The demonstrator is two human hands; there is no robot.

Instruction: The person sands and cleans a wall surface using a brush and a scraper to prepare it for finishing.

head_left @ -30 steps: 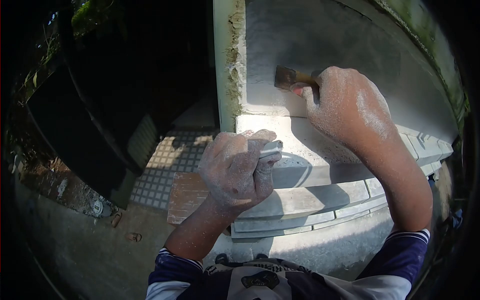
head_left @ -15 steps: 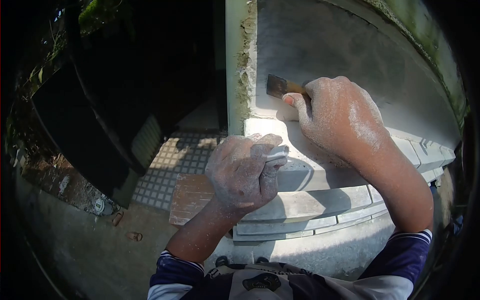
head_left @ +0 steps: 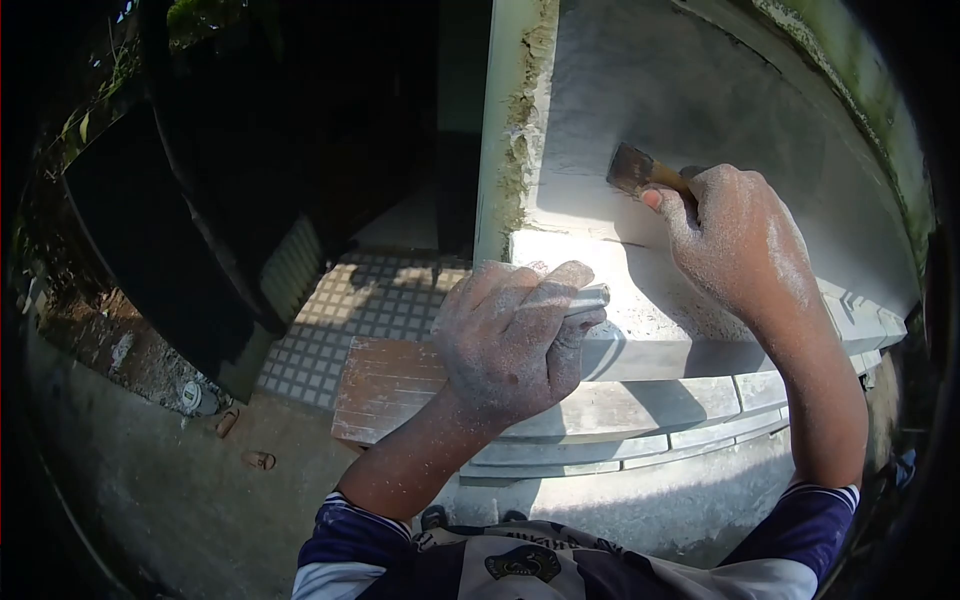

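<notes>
My right hand (head_left: 745, 235), coated in pale dust, is closed round the wooden handle of a hammer (head_left: 634, 169) with a dark, blocky metal head. It is raised above the masonry ledge, in front of the grey wall panel (head_left: 680, 110). Lower and to the left, my left hand (head_left: 515, 335) grips a metal chisel (head_left: 592, 298); its round end sticks out past the thumb and its tip is hidden. This dusty fist sits at the near left corner of the white ledge (head_left: 640, 290), where crumbs of plaster lie.
A pale post (head_left: 500, 150) with a chipped edge rises behind my left hand. Stepped masonry courses (head_left: 600, 410) run below the ledge, beside a brown slab (head_left: 385, 385). Left are a dark doorway, a tiled floor (head_left: 320, 330) and sandals (head_left: 260, 460).
My right hand has moved right with the hammer, away from the post. The camera view has shifted slightly, and my left hand still grips the chisel at the ledge corner.
</notes>
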